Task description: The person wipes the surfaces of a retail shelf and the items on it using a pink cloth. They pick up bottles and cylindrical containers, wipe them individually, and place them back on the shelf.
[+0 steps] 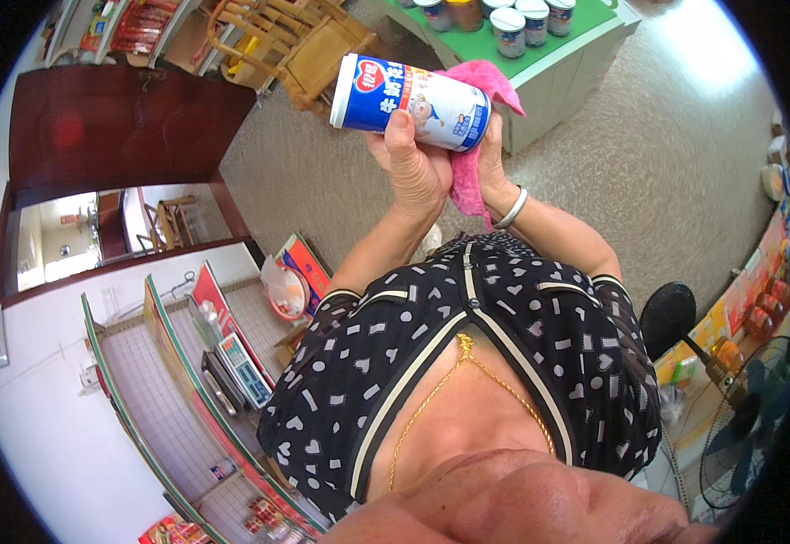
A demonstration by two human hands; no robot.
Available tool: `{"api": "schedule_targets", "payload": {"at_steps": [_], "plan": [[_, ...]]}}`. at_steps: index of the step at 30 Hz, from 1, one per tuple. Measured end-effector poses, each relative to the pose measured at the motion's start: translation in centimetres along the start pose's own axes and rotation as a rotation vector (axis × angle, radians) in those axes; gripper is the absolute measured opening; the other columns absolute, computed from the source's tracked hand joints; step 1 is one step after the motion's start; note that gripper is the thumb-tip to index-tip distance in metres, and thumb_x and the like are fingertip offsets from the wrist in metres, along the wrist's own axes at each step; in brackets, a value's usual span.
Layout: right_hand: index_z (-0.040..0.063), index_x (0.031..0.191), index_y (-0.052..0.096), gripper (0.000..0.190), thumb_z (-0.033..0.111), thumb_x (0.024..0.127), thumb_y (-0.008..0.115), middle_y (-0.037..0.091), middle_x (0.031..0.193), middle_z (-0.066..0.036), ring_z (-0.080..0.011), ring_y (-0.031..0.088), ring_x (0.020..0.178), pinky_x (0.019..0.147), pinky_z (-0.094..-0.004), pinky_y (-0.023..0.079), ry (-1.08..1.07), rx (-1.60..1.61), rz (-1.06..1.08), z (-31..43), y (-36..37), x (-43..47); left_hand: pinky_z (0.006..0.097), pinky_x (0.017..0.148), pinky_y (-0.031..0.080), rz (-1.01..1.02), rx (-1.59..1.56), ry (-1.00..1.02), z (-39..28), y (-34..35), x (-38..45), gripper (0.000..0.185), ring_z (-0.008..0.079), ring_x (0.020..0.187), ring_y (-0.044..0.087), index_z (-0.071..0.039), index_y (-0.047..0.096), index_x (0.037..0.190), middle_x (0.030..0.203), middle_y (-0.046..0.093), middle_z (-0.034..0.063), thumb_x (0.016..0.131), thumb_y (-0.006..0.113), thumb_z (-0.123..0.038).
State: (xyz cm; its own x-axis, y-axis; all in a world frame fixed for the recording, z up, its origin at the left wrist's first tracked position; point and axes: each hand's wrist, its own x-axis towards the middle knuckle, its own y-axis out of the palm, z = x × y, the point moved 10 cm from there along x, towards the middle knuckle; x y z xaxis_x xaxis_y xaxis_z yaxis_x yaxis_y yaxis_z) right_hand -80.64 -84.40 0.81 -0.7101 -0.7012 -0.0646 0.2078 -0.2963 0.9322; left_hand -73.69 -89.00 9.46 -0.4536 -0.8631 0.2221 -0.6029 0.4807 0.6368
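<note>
A blue and white can with a white lid [412, 102] lies nearly sideways in front of my chest, its lid towards the left. My left hand [414, 160] grips it from beneath, with the thumb on the near side. At the can's base my right hand [493, 156] holds a pink cloth [468, 180], which wraps behind the base and hangs below it. The right fingers are mostly hidden by can and cloth. Beyond, several similar lidded cans [509, 32] stand upright on a green-topped counter [524, 64].
A bamboo chair [323, 61] stands beyond the can to the left. Shelving [157, 381] with a digital scale [244, 370] is at lower left, near a red-rimmed basin [289, 292]. Packaged goods [769, 306] and an electric fan [741, 435] are on the right.
</note>
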Motion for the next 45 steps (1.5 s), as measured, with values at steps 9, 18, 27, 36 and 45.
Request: {"api": "schedule_targets", "payload": {"at_steps": [9, 18, 27, 36, 45], "plan": [[-0.001, 0.118, 0.054, 0.032, 0.021, 0.096, 0.051, 0.062, 0.114, -0.013, -0.0212, 0.063, 0.101, 0.090, -0.0341, 0.050, 0.420, -0.080, 0.102, -13.7, 3.9, -7.2, 0.0387, 0.091, 0.048, -0.100, 0.077, 0.197, -10.4, -10.8, -3.2, 0.056, 0.0208, 0.100, 0.058, -0.006, 0.043, 0.123, 0.109, 0.056, 0.0082, 0.076, 0.071, -0.017], [-0.003, 0.108, 0.058, 0.035, 0.026, 0.100, 0.039, 0.061, 0.094, -0.012, -0.0219, 0.057, 0.090, 0.083, -0.0347, 0.046, 0.054, -0.989, 0.664, -25.1, 14.7, -18.2, 0.0327, 0.086, 0.049, -0.362, 0.580, 0.327, -28.8, -27.4, -16.1, 0.068, 0.0191, 0.096, 0.059, 0.000, 0.041, 0.125, 0.110, 0.057, 0.0117, 0.066, 0.075, -0.007], [0.001, 0.124, 0.051, 0.042, 0.033, 0.098, 0.046, 0.060, 0.118, -0.012, -0.0216, 0.062, 0.103, 0.086, -0.0357, 0.052, 1.048, -0.461, 0.663, -47.4, 17.8, -40.9, 0.0344, 0.094, 0.043, -0.642, 0.851, 0.627, -47.1, -37.1, -30.6, 0.072, 0.0200, 0.107, 0.053, 0.001, 0.039, 0.126, 0.115, 0.053, 0.0123, 0.068, 0.077, -0.019], [0.004, 0.135, 0.041, 0.052, 0.043, 0.100, 0.038, 0.054, 0.126, -0.013, -0.0261, 0.059, 0.108, 0.086, -0.0390, 0.053, 1.538, -0.615, 0.854, -55.9, 19.5, -49.9, 0.0349, 0.095, 0.043, -0.992, 0.859, 0.741, -53.4, -45.1, -38.3, 0.078, 0.0211, 0.109, 0.053, 0.002, 0.034, 0.131, 0.117, 0.053, 0.0140, 0.068, 0.075, -0.017], [0.003, 0.130, 0.047, 0.042, 0.032, 0.099, 0.044, 0.056, 0.121, -0.010, -0.0208, 0.058, 0.107, 0.091, -0.0347, 0.049, 1.445, -0.620, 1.229, -64.7, 22.4, -45.1, 0.0358, 0.085, 0.051, -1.490, 0.753, 0.966, -65.5, -50.7, -48.8, 0.066, 0.0208, 0.099, 0.061, -0.004, 0.042, 0.127, 0.110, 0.060, 0.0102, 0.071, 0.076, -0.010]]}}
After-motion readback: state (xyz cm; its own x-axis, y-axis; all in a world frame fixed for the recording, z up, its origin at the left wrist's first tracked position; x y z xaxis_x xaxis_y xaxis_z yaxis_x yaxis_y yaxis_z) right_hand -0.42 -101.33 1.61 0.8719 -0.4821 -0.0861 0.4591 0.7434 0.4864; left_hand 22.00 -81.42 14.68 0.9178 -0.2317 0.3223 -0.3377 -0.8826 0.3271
